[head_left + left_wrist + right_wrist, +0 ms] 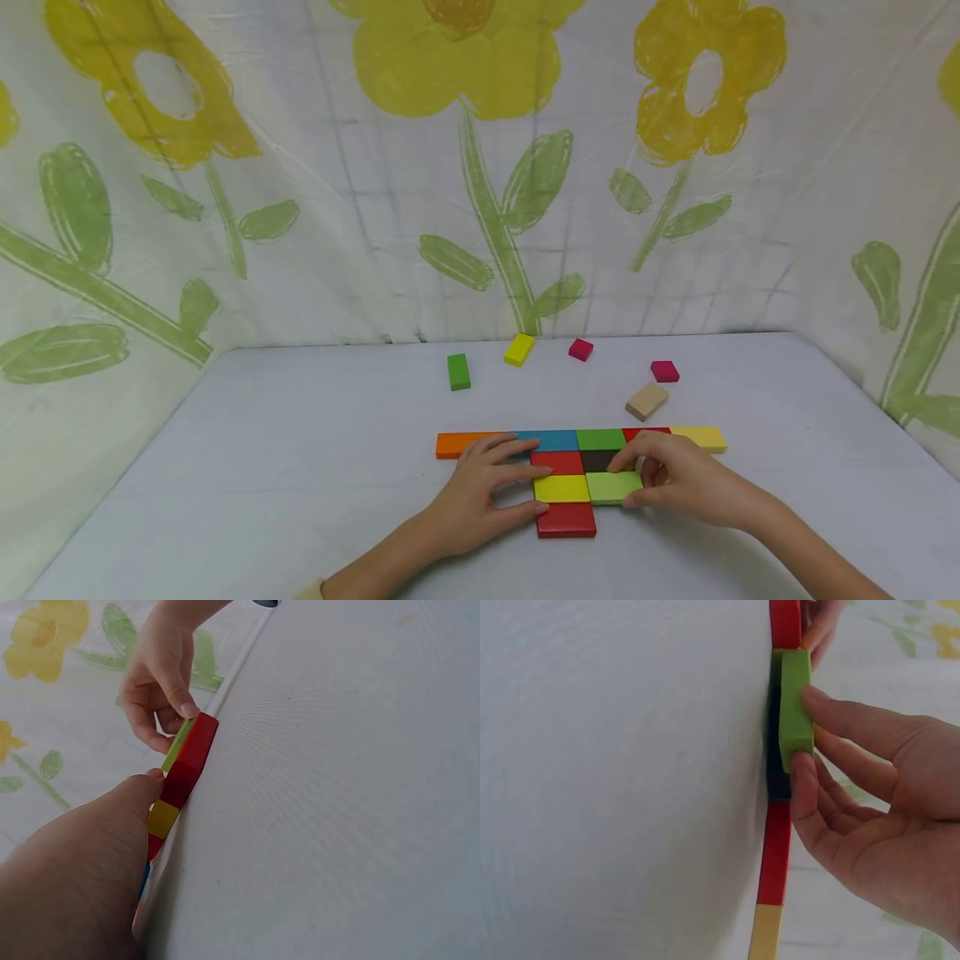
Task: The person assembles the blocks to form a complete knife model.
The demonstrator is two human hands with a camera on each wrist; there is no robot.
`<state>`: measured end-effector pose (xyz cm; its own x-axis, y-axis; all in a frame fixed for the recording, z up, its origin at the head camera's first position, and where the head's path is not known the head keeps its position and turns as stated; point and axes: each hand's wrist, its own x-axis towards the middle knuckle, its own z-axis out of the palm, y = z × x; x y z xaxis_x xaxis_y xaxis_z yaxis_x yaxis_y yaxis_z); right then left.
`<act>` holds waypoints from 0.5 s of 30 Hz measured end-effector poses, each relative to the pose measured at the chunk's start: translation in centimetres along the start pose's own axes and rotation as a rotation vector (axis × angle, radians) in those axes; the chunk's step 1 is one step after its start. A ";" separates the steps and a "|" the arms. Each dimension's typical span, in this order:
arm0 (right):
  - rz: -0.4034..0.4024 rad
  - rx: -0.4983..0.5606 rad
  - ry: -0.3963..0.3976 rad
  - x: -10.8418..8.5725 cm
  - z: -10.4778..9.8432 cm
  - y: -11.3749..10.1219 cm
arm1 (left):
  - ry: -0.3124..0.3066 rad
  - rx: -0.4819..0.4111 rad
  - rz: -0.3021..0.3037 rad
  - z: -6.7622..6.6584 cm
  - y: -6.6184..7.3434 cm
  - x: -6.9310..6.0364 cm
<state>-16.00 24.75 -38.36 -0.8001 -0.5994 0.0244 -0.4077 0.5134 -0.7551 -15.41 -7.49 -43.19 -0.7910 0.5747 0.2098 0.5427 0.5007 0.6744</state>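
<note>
My right hand (686,477) pinches a light green block (613,488) between thumb and fingers, beside the yellow block (561,489) and just below a dark block (597,462). In the right wrist view the same light green block (796,701) stands out from the row. My left hand (486,500) touches the left edges of the red block (557,463), the yellow block and the lower red block (566,520), fingers spread. Above them runs a row of orange (467,444), blue (549,441), green (600,439), red and pale yellow (699,439) blocks.
Behind the row lie a green block (458,372), a yellow block (519,350), two crimson pieces (581,350) and a plain wooden block (647,402). A white curtain with painted flowers (457,58) hangs behind the white table (300,417).
</note>
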 end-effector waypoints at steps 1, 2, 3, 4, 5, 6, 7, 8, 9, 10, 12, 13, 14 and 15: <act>0.001 -0.001 0.000 0.0 0.0 0.0 | 0.000 -0.001 0.000 0.0 0.0 0.0; -0.001 -0.006 0.004 0.0 0.1 0.0 | 0.000 0.000 -0.001 0.0 0.0 0.0; -0.004 -0.008 0.007 0.1 0.1 0.0 | -0.001 0.000 -0.001 0.0 0.0 0.0; -0.004 -0.010 0.009 0.1 0.2 0.1 | -0.002 0.001 -0.001 0.0 0.0 0.0; -0.001 -0.012 0.009 0.1 0.2 0.1 | -0.002 0.000 -0.001 0.0 0.0 0.0; 0.001 -0.012 0.009 0.1 0.2 0.1 | -0.003 0.000 -0.002 0.0 0.0 0.0; 0.005 -0.012 0.009 0.1 0.3 0.1 | -0.004 0.000 -0.002 0.0 0.0 0.0; 0.010 -0.013 0.008 0.1 0.3 0.1 | -0.005 0.000 -0.002 0.0 -0.1 0.0; 0.019 -0.009 0.005 0.1 0.3 0.1 | -0.005 0.000 0.000 0.0 -0.1 0.0; 0.028 -0.008 0.001 0.1 0.2 0.1 | -0.005 0.000 0.000 0.0 -0.1 0.0; 0.035 -0.004 -0.003 0.2 0.3 0.1 | -0.004 0.000 0.002 0.0 -0.1 0.0; 0.038 -0.002 -0.004 0.2 0.3 0.1 | -0.003 0.002 0.003 0.0 -0.1 0.1; 0.036 0.000 -0.004 0.2 0.3 0.2 | -0.001 0.004 0.005 0.0 -0.1 0.1; 0.032 0.000 -0.003 0.3 0.3 0.2 | 0.000 0.006 0.007 0.0 -0.1 0.1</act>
<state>-16.16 24.48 -38.72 -0.8112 -0.5847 -0.0015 -0.3821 0.5320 -0.7556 -15.49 -7.50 -43.22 -0.7876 0.5777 0.2145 0.5494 0.5006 0.6689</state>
